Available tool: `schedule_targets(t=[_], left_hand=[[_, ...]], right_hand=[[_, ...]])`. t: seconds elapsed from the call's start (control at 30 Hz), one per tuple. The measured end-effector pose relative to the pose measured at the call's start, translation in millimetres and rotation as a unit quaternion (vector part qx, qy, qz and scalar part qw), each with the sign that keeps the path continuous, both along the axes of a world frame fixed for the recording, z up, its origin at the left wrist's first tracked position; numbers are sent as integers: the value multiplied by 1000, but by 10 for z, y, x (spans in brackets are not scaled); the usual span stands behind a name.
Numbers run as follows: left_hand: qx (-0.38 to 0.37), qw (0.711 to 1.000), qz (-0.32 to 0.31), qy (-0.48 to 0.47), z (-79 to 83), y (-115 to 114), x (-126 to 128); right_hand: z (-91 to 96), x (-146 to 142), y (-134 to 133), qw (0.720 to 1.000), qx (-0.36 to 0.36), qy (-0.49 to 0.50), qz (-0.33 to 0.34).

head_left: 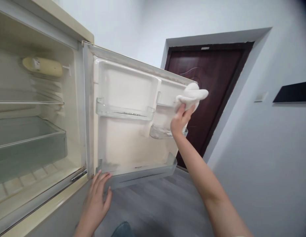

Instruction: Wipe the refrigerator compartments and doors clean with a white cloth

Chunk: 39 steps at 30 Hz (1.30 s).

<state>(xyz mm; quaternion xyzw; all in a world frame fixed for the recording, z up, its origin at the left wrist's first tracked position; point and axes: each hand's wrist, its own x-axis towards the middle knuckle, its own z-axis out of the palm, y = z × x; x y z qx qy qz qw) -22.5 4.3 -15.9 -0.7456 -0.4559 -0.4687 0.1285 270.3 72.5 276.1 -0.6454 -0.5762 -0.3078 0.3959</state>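
Note:
The refrigerator door stands wide open, its inner side facing me. At its upper outer corner my right hand grips a folded white cloth, which covers that corner. My left hand is low, by the hinge-side end of the bottom door shelf. Its fingers are spread, with nothing in them; whether the fingertips touch the shelf I cannot tell. Dark grime runs along the door's top seal. Two smaller clear shelves, the left one and the right one, sit higher up.
On the left is the refrigerator's interior with a glass shelf, a clear drawer and a yellowish lamp housing. A dark red room door stands behind. A wall switch and a black panel are at right.

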Motion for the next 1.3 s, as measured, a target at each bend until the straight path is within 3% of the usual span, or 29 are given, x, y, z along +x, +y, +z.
schedule_targets(t=[0.1, 0.3, 0.47, 0.63, 0.73, 0.9, 1.03, 1.3], left_hand=[[1, 1000, 2, 10, 30, -8, 0], [-4, 1000, 2, 22, 65, -29, -23], [4, 1000, 4, 31, 57, -31, -40], [-2, 1000, -2, 31, 34, -22, -51], [3, 1000, -2, 28, 24, -12, -53], [17, 1000, -5, 22, 10, -2, -48], [4, 1000, -9, 17, 5, -6, -43], [8, 1000, -1, 25, 24, -15, -52]], right_hand=[[-34, -137, -22, 996, 66, -13, -52], [165, -57, -164, 963, -55, -255, 71], [305, 436, -100, 923, -40, -357, 138], [261, 1036, -69, 881, 59, -440, 165], [179, 1371, -153, 883, 77, -448, 117], [77, 1722, -282, 908, 31, -412, 66], [61, 1630, -259, 903, 5, -425, 67], [94, 1049, 0, 892, -31, -435, 117]])
